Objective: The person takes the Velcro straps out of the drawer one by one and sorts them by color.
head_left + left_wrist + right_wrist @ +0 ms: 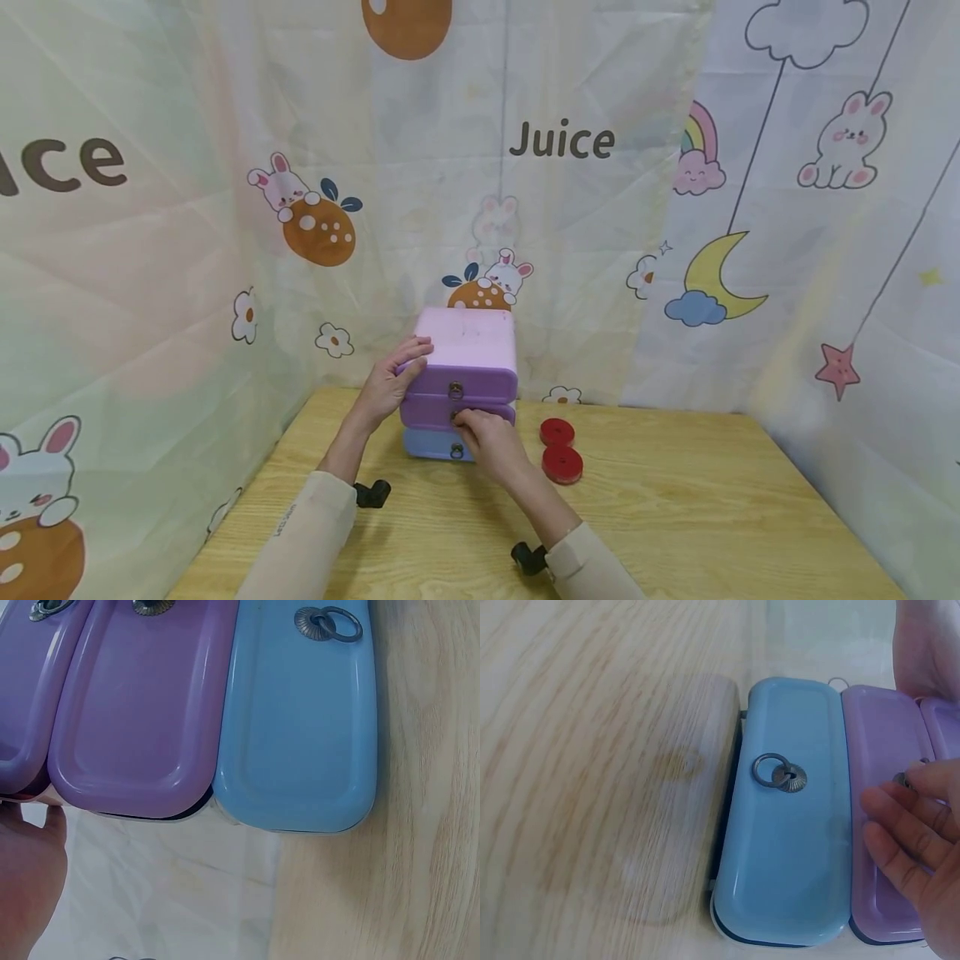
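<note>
A small chest of drawers [472, 337] with a pink top stands at the back of the table. Its top drawer [431, 382] and middle drawer [423, 412] are purple, while the bottom drawer [787, 855] is blue. Each front carries a metal ring pull, such as the blue drawer's ring [345, 625]. My left hand [385, 385] rests against the chest's upper left side, its fingers extended over the top edge. With thumb and fingertips, my right hand [491, 442] pinches the ring pull [901, 780] of the middle drawer, partly hiding it. The middle front sits close below the top one.
Two round red discs [562, 463] lie on the wooden table [675, 500] to the right of the chest. Printed cloth [420, 208] hangs behind and along both sides. Black wrist-worn devices [529, 558] show near both sleeves.
</note>
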The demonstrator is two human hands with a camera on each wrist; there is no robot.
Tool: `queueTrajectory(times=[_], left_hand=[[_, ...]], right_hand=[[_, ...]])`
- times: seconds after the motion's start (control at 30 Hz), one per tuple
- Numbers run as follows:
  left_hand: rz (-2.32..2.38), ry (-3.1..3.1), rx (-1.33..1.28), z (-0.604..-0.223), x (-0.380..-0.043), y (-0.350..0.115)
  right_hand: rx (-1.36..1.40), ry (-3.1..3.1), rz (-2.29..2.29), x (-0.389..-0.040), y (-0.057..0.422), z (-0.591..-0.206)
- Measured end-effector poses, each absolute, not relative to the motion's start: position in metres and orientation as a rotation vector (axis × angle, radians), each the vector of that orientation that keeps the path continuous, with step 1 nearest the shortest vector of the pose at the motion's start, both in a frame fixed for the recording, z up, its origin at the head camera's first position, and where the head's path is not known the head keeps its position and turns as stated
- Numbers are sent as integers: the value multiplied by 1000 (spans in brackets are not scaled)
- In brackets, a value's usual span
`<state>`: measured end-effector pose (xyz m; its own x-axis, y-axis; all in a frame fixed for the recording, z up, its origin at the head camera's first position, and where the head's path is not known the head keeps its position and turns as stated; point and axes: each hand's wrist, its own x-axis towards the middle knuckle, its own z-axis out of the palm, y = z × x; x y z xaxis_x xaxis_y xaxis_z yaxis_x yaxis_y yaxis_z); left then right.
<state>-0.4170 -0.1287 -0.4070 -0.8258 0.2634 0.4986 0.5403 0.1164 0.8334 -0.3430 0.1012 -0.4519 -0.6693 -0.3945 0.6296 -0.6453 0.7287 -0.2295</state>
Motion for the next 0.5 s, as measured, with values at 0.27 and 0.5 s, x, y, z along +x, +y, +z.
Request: queueTrajectory(times=[0.27,0.5], left_hand=[[-1767,-2159,-800,-410,-417,-126],[-1747,-2149,-820,-409,-418,-128]], right_hand=[[790,-2416,610,-339,103,-453],[789,-2433,615,-340,103,-452]])
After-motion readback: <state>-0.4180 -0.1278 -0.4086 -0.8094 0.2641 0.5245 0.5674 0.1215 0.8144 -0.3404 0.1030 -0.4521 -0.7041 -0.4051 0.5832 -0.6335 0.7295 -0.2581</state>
